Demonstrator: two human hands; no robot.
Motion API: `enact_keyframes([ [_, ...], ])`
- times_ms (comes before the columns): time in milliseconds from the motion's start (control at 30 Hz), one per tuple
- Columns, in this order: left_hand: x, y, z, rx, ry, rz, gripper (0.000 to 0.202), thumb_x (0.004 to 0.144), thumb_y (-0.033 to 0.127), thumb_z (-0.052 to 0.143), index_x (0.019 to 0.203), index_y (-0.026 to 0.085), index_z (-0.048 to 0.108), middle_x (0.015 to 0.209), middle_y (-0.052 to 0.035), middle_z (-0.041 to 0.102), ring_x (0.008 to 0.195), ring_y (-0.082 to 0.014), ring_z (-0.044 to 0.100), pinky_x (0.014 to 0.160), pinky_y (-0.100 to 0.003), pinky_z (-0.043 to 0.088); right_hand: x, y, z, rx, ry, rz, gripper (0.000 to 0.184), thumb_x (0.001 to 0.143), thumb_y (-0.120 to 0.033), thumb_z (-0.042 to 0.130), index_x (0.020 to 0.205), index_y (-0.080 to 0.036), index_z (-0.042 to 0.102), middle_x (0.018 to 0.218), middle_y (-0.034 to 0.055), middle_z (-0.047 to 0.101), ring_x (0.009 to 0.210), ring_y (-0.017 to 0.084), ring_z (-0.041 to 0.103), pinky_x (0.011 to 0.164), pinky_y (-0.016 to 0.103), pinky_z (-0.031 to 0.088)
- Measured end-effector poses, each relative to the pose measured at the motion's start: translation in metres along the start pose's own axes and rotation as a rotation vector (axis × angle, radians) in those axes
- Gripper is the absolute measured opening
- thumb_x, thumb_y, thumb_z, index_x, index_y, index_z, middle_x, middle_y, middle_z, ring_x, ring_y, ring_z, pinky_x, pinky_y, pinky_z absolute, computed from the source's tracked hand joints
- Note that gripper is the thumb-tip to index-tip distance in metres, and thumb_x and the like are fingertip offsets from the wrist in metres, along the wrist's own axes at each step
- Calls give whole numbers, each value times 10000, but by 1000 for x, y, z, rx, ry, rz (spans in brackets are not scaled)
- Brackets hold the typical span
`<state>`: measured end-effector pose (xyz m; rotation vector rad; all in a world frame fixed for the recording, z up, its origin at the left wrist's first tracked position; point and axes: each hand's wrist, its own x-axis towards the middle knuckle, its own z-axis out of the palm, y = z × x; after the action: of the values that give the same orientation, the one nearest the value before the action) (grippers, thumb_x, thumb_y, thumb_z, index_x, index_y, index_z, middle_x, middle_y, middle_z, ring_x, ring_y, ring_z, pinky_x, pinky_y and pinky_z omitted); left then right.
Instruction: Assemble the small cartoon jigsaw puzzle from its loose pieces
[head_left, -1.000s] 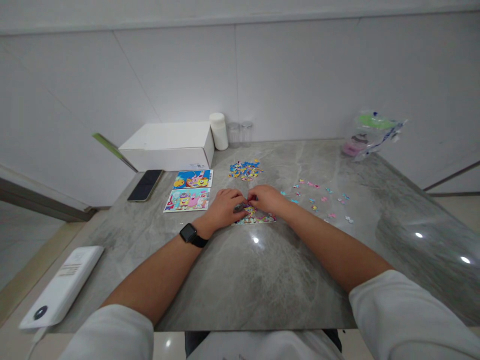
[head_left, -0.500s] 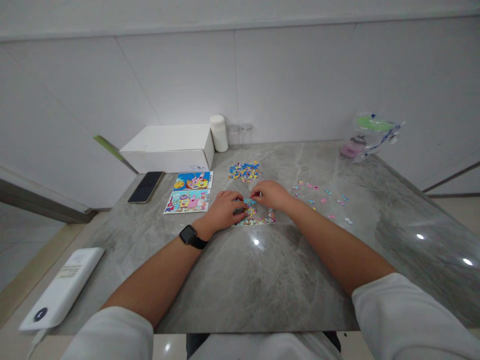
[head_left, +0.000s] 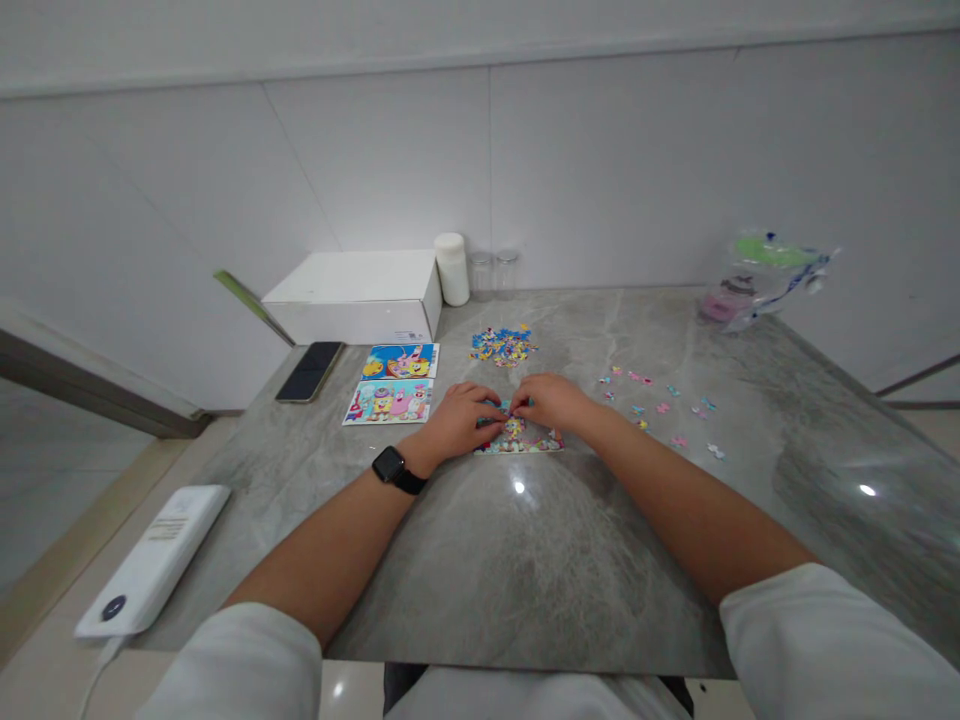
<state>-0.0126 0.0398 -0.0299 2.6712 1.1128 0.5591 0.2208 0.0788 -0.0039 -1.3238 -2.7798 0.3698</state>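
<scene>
A small colourful jigsaw puzzle (head_left: 525, 437) lies partly assembled on the grey marble table (head_left: 525, 560). My left hand (head_left: 459, 418), with a black watch on the wrist, rests curled on the puzzle's left edge. My right hand (head_left: 550, 398) has its fingers pinched together at the puzzle's top edge, touching a small piece. The fingertips of both hands almost meet. A heap of loose pieces (head_left: 501, 345) lies just behind the hands. Scattered pink and blue pieces (head_left: 660, 408) lie to the right.
Two cartoon picture cards (head_left: 394, 385) and a dark phone (head_left: 309, 370) lie left of the puzzle. Behind stand a white box (head_left: 360, 295), a white jar (head_left: 452, 268) and two clear jars (head_left: 495, 270). A plastic bag (head_left: 757, 275) sits far right, a white power bank (head_left: 154, 560) near left.
My right hand drew back from the heap side to the puzzle's top edge, close to my left hand. The camera view shifted slightly to the left.
</scene>
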Motion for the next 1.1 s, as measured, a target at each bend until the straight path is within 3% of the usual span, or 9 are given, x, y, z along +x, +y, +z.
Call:
enact_keyframes([
  [367, 2, -3, -2, 33, -1, -2, 129, 967, 339, 703, 1028, 298, 809, 1191, -40, 781, 1090, -251, 663, 1009, -451, 442, -5, -7, -5, 33, -46, 9, 235, 895, -383, 765, 1079, -258, 842, 1019, 68, 817, 950, 247, 721, 756, 300, 455],
  [667, 4, -10, 4, 41, 6, 34, 260, 1020, 381, 591, 1061, 287, 830, 1203, -67, 796, 1077, -265, 685, 987, -464, 486, -7, -14, -7, -49, -58, -19, 267, 940, -339, 697, 1164, -256, 819, 1141, 70, 807, 1069, 245, 720, 830, 285, 493],
  [933, 6, -20, 7, 11, -13, 54, 321, 1040, 432, 542, 1078, 297, 831, 1198, -41, 808, 1062, -277, 719, 960, -455, 511, -6, -13, -6, -43, 13, -32, 237, 996, -336, 635, 1131, -257, 813, 1133, 24, 803, 1025, 213, 694, 784, 269, 459],
  [1100, 6, -16, 6, 1, 7, 25, 318, 1040, 435, 552, 1072, 284, 830, 1193, -47, 809, 1086, -285, 721, 984, -467, 505, -10, -5, -23, 21, 195, -32, 192, 1007, -287, 628, 1044, -225, 806, 1066, 43, 801, 954, 191, 671, 776, 278, 412],
])
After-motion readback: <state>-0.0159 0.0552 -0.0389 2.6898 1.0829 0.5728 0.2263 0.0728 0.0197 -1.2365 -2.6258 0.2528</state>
